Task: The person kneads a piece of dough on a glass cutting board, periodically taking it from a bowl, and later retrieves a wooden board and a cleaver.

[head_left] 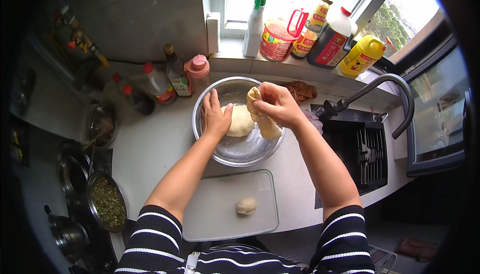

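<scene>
A large steel bowl (239, 156) stands on the counter with a pale, smooth lump of dough (240, 124) inside. My left hand (215, 118) reaches into it, fingers stretched along the left wall and thumb beside the lump. Over the bowl's right side, my right hand (281, 105) is closed around a piece of dough (267, 126), which hangs below the fingers and sticks up above them. Whether this piece still joins the lump, I cannot tell. Nearer to me, a small dough ball (246, 206) sits on a clear glass board (215, 219).
Left of the board is a bowl of chopped green filling (107, 201), near a stove with a pot (67, 234). Several sauce bottles (179, 74) and a pink-lidded jug (198, 69) stand behind. Right are a black faucet (370, 91) and sink (345, 144). More bottles (332, 39) line the windowsill.
</scene>
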`<state>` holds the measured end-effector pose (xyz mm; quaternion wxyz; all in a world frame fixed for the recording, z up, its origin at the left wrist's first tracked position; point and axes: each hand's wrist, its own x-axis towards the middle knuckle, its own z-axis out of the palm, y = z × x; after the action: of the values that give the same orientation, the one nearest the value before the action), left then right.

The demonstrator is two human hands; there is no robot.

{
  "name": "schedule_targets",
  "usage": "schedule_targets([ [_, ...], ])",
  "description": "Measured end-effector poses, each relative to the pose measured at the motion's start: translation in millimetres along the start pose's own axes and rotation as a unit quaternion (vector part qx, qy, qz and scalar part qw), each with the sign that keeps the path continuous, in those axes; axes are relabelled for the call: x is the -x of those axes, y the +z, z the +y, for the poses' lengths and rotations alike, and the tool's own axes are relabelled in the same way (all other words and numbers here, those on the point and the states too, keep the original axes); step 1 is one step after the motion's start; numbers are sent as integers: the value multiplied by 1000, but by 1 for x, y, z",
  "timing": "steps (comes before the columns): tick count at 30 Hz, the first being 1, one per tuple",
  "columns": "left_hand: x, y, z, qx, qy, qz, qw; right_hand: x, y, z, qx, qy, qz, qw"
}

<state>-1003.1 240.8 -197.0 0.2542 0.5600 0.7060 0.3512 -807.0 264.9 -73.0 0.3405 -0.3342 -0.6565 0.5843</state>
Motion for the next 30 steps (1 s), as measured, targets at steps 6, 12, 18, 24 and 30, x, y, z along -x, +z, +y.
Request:
schedule_targets([
  [6, 0, -85, 42, 458, 55, -364, 809, -20, 20, -19, 82, -2, -58, 995],
  [12, 4, -126, 39, 392, -36, -270, 879, -24, 6, -28, 196, 100, -83, 972],
  [18, -7, -140, 31, 390, -152, -294, 859, -31, -3, -10, 191, 170, -120, 959],
  [24, -33, -124, 20, 235, -202, -246, 918, -52, 2, 36, 51, 239, -68, 967],
  [30, -25, -129, 29, 185, -114, -237, 947, -41, 5, 27, 155, 211, -55, 964],
])
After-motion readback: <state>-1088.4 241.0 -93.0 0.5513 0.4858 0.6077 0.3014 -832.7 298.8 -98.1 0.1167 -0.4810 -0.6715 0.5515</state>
